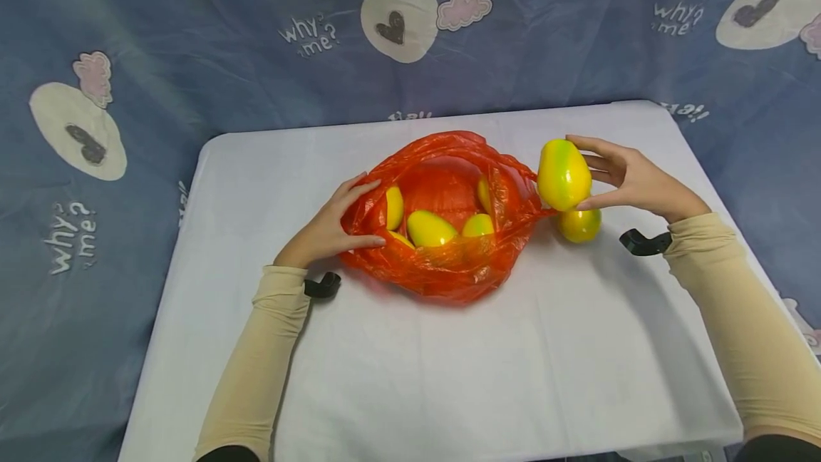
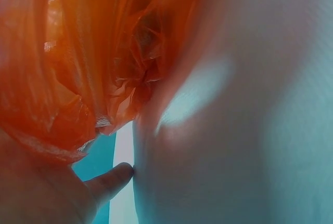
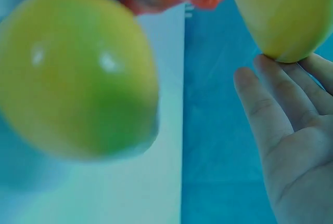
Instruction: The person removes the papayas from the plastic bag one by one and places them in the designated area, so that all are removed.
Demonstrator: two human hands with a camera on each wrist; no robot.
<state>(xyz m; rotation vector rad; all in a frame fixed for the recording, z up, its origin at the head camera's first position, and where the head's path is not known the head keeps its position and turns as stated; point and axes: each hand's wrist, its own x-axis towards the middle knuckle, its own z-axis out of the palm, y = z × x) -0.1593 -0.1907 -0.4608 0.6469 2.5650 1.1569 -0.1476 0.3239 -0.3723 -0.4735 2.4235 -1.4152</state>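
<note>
A red plastic bag [image 1: 449, 284] stands with its mouth wide, holding several yellow mangoes [image 1: 431, 229]. My left hand [image 1: 327, 228] rests against the bag's left side, fingers and thumb spread along it. In the left wrist view the crinkled bag [image 2: 78, 73] hides part of that hand. Right of the bag, my right hand [image 1: 625, 173] holds a yellow-green mango [image 1: 564, 175] between thumb and fingers. In the right wrist view the fingers [image 3: 281, 96] touch its lower end. Another mango [image 1: 580, 227] lies on the table, partly covered by the held one.
A white cloth covers the table [image 1: 417, 383]. Blue patterned fabric [image 1: 224, 55] hangs behind it and along both sides. A black curved piece [image 1: 323, 286] juts from the left wrist, and a similar one [image 1: 644, 242] from the right.
</note>
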